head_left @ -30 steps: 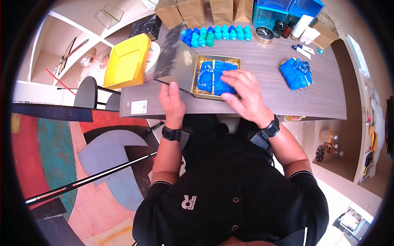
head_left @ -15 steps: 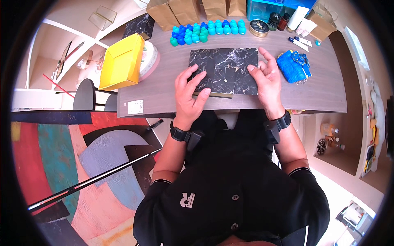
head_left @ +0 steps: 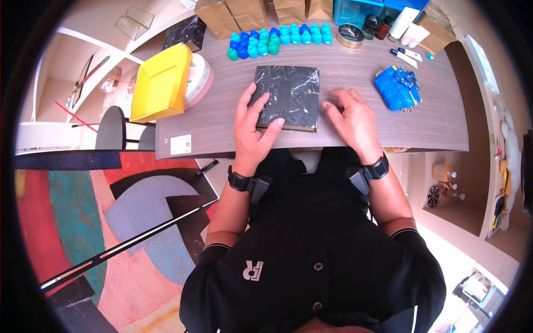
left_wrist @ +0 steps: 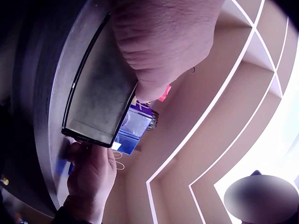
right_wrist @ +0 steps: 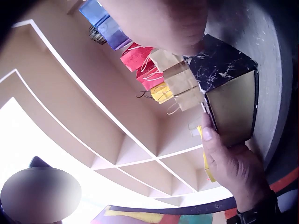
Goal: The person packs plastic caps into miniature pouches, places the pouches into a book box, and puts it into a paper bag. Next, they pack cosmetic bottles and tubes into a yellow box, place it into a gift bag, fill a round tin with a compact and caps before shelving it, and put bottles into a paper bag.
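Note:
A black marble-patterned box lies with its lid down on the desk in front of me. Its pale gold front wall shows in both wrist views. My left hand rests at the box's left side, index finger over the lid and thumb by the front left corner. To the right of the box is my right hand, fingers loosely bent and holding nothing; the left wrist view has its fingers close by the box's corner. A blue drawstring-like pouch with chain sits farther right. The box's contents are hidden.
Several blue and teal small bottles stand in rows behind the box. A yellow open tray leans over a round box at the left. Paper bags, a round tin and tubes line the back.
The lid, standing open a second ago with a blue item visible inside, has swung over and now covers the box. My right hand has come off the lid's right edge and lies lower.

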A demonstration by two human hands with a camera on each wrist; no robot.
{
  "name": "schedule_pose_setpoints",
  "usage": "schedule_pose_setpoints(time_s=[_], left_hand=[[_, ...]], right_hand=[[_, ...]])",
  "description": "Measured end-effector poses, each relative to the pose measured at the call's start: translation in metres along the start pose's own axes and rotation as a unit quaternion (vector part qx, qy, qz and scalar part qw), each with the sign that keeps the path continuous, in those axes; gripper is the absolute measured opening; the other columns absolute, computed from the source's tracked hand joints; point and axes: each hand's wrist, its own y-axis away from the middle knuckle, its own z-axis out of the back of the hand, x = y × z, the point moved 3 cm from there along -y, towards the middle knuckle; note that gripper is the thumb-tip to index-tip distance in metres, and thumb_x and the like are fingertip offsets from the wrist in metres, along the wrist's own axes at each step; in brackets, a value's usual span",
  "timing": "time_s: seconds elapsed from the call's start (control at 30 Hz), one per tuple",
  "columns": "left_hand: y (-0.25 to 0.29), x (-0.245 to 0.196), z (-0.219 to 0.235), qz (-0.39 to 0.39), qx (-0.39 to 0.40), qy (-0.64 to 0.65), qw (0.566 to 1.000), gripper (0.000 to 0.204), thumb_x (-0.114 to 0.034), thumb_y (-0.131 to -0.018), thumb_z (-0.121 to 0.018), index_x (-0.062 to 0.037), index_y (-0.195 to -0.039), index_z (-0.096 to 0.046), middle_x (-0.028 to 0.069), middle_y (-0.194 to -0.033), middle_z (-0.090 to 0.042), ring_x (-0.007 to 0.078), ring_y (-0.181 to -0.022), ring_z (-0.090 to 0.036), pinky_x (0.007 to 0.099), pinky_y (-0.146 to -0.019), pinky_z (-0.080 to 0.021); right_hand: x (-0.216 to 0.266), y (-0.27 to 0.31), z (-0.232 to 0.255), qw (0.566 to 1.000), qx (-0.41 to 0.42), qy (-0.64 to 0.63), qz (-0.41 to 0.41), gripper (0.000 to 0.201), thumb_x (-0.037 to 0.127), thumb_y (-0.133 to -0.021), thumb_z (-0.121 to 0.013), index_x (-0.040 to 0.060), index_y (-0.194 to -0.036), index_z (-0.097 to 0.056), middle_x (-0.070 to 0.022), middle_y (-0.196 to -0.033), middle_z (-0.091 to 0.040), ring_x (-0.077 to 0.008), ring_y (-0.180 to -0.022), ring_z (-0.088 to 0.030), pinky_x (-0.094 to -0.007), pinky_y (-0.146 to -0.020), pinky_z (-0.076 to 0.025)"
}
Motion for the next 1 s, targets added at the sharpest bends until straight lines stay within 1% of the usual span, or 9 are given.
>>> schedule_pose_setpoints(time_s=[0.07,0.23,0.37,0.43,0.53,0.73,0.87,0.93,1.0], left_hand=[[0.001,0.002,0.001,0.005,0.001,-0.008,1.000,0.054,-0.022,-0.083,-0.079,-0.0007,-0.130,-0.063,0.0256,-0.147,-0.047,0.0396,-0.132,-0.050,0.0462,-0.109,-0.041],[0.000,-0.005,0.004,0.027,-0.013,-0.021,0.999,0.055,-0.019,-0.085,-0.076,0.0011,-0.134,-0.060,0.0248,-0.147,-0.048,0.0361,-0.134,-0.051,0.0440,-0.110,-0.040],[0.001,0.003,0.003,0.068,0.002,0.022,0.997,0.056,-0.017,-0.087,-0.073,0.0028,-0.137,-0.057,0.0254,-0.144,-0.051,0.0338,-0.132,-0.053,0.0420,-0.110,-0.042],[0.000,0.000,0.006,0.078,-0.010,0.036,0.996,0.055,-0.016,-0.087,-0.072,0.0028,-0.137,-0.057,0.0251,-0.143,-0.051,0.0331,-0.131,-0.053,0.0414,-0.110,-0.041],[0.001,-0.002,0.009,0.088,-0.017,0.051,0.995,0.054,-0.014,-0.088,-0.071,0.0032,-0.137,-0.056,0.0240,-0.143,-0.050,0.0314,-0.131,-0.052,0.0403,-0.110,-0.041],[0.010,0.011,0.005,0.092,-0.040,0.130,0.986,0.056,-0.017,-0.086,-0.075,0.0019,-0.135,-0.058,0.0250,-0.142,-0.050,0.0359,-0.129,-0.055,0.0423,-0.107,-0.044],[0.012,0.010,0.005,0.093,-0.053,0.168,0.980,0.054,-0.015,-0.086,-0.075,0.0019,-0.134,-0.058,0.0241,-0.143,-0.050,0.0349,-0.129,-0.055,0.0414,-0.107,-0.044],[0.013,0.011,0.006,0.080,-0.011,0.156,0.984,0.054,-0.012,-0.091,-0.070,0.0036,-0.140,-0.053,0.0201,-0.150,-0.042,0.0273,-0.136,-0.047,0.0391,-0.112,-0.039],[0.011,0.008,0.007,0.070,-0.030,0.151,0.986,0.053,-0.013,-0.089,-0.072,0.0022,-0.137,-0.056,0.0209,-0.147,-0.046,0.0295,-0.133,-0.051,0.0397,-0.109,-0.042]], right_hand=[[0.008,-0.002,-0.005,0.999,-0.005,0.039,0.025,0.031,0.034,-0.097,-0.062,0.0057,-0.088,-0.071,-0.0143,-0.083,-0.064,-0.0363,-0.086,-0.064,-0.0470,-0.074,-0.050],[0.015,-0.002,-0.013,0.998,0.014,0.028,0.049,0.035,0.030,-0.099,-0.058,0.0029,-0.078,-0.064,-0.0181,-0.080,-0.061,-0.0396,-0.079,-0.060,-0.0497,-0.073,-0.048],[0.028,0.005,-0.018,0.997,-0.005,-0.045,0.065,0.033,0.029,-0.098,-0.061,-0.0034,-0.100,-0.064,-0.0223,-0.090,-0.062,-0.0418,-0.089,-0.060,-0.0486,-0.078,-0.048],[0.029,0.010,-0.020,0.993,-0.004,-0.108,0.040,0.041,0.027,-0.098,-0.060,-0.0052,-0.124,-0.060,-0.0242,-0.108,-0.062,-0.0417,-0.099,-0.061,-0.0457,-0.088,-0.049],[0.032,0.012,-0.024,0.987,-0.039,-0.136,0.082,0.046,0.028,-0.098,-0.062,-0.0052,-0.129,-0.056,-0.0220,-0.114,-0.060,-0.0382,-0.099,-0.062,-0.0440,-0.088,-0.049],[0.031,0.002,-0.019,0.935,0.055,-0.345,-0.067,0.054,0.020,-0.091,-0.075,-0.0030,-0.133,-0.051,-0.0116,-0.116,-0.057,-0.0155,-0.092,-0.057,-0.0308,-0.077,-0.049],[0.023,-0.020,-0.014,0.909,0.101,-0.380,-0.140,0.040,0.017,-0.089,-0.078,0.0026,-0.113,-0.050,-0.0054,-0.099,-0.058,-0.0080,-0.080,-0.052,-0.0245,-0.067,-0.044],[0.026,-0.029,-0.014,0.898,0.138,-0.384,-0.161,0.032,0.015,-0.090,-0.076,0.0081,-0.096,-0.045,0.0015,-0.081,-0.053,-0.0050,-0.076,-0.049,-0.0227,-0.062,-0.040],[0.026,-0.032,-0.016,0.894,0.142,-0.394,-0.162,0.031,0.014,-0.090,-0.076,0.0084,-0.096,-0.045,0.0018,-0.081,-0.053,-0.0051,-0.076,-0.050,-0.0229,-0.062,-0.040]])
